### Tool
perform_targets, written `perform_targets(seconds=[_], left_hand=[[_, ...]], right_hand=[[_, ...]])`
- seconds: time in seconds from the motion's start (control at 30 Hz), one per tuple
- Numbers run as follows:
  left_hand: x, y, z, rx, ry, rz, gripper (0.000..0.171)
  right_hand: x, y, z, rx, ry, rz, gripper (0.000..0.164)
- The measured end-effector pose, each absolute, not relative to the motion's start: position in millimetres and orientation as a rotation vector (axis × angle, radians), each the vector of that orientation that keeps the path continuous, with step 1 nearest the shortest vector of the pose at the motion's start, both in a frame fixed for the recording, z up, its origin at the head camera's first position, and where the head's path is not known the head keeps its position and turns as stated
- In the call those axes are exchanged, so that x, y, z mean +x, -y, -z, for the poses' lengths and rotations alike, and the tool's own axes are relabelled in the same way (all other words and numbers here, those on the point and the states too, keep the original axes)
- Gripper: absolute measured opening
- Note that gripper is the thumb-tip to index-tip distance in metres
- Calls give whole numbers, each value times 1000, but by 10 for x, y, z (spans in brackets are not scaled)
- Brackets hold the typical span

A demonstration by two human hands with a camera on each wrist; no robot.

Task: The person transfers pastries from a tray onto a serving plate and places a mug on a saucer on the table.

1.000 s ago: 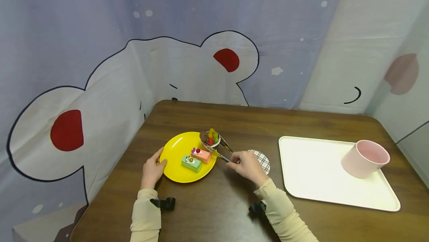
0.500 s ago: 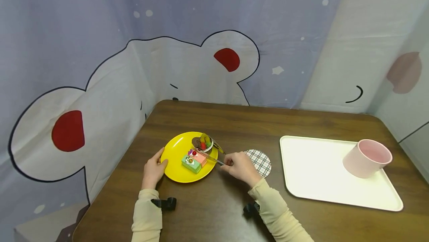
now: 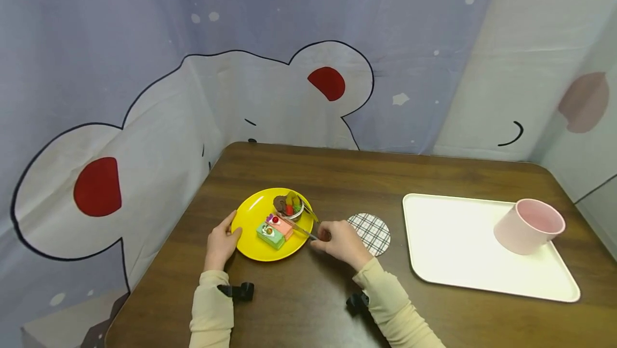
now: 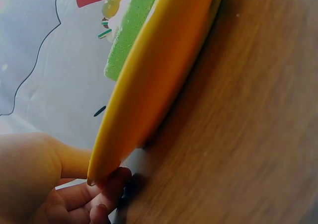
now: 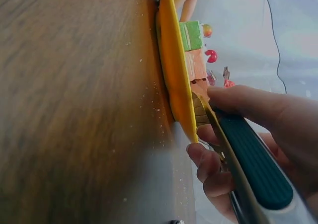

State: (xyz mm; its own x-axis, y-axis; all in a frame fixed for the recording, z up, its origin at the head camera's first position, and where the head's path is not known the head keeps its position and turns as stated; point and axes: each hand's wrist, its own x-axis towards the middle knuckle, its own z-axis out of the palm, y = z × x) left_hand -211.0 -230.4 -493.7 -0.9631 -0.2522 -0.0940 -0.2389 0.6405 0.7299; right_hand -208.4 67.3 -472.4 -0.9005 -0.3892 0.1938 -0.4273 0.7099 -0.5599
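My left hand [image 3: 222,243] grips the left rim of a yellow plate [image 3: 248,230]; in the left wrist view the thumb lies over the rim, fingers below. On the plate sit a green cake slice [image 3: 270,235], a pink cake slice [image 3: 283,228] beside it, and a small dessert cup [image 3: 295,214] with brown, red and yellow toppings. My right hand [image 3: 341,241] holds metal tongs [image 3: 302,230] with dark green grips, clearest in the right wrist view. Their two arms straddle the dessert cup, the front arm passing close by the pink slice.
A round checked coaster [image 3: 373,233] lies right of my right hand. Farther right, a white tray [image 3: 453,241] carries a tilted pink cup [image 3: 516,233]. A printed curtain [image 3: 270,101] hangs behind the brown table [image 3: 299,305].
My right hand has moved left with the tongs, and the dessert cup has shifted from the plate's right edge farther onto it. Both cake slices moved slightly left. The left hand stays put.
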Motion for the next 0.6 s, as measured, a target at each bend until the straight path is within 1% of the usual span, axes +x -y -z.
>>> perform_targets(seconds=[0.27, 0.6], left_hand=[[-2120, 2314, 4960, 438, 2830, 1259, 53], [-2129, 2326, 4971, 430, 2837, 1238, 53]], right_hand=[[-2083, -687, 4705, 725, 2824, -1010, 17], [-2066, -747, 4642, 792, 2781, -913, 9]])
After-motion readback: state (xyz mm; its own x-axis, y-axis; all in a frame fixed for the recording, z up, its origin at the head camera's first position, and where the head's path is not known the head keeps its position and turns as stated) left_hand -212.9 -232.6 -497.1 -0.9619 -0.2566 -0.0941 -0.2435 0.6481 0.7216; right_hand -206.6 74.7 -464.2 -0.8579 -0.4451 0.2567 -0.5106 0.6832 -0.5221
